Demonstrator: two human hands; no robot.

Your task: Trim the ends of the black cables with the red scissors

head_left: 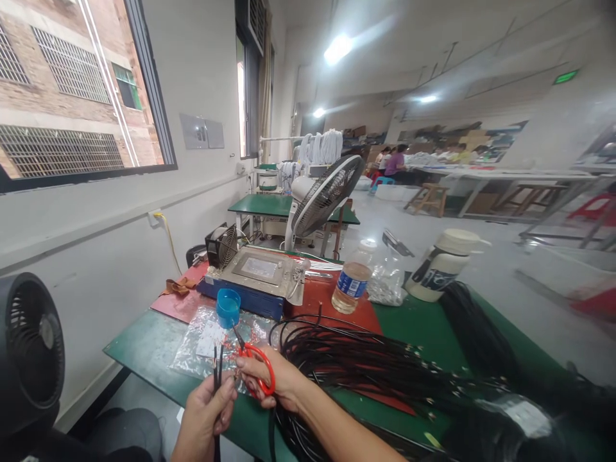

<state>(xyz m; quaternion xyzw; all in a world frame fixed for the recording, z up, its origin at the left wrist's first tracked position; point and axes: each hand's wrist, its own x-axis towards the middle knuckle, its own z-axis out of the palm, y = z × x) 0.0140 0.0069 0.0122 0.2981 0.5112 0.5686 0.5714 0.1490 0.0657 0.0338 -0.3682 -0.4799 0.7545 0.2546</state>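
Holding a thin black cable [216, 372] upright in my left hand [205, 410], I pinch it between curled fingers and thumb so its short split ends stick up above my fist. My right hand [274, 384] is closed around red-handled scissors [255, 369], fingers through the loops, with the dark blades pointing up and left toward the cable's tips, very near them; I cannot tell whether the blades touch the cable. Both hands hover over the near edge of a green worktop [144, 340]. Just beyond my hands lies a clear plastic bag [192, 350], flat on the worktop, and a small blue cup [228, 308] stands at its far side. To the right of my hands a big loose bundle of black cables [366, 372] spreads across the worktop and a red mat [337, 301]. Behind the cup sits a flat metal machine with a blue base [255, 276], a small black fan [222, 245] at its left rear corner. Further right stand a water bottle [353, 281] and a white jug [443, 264]. A large black fan [29, 350] sits at my far left.
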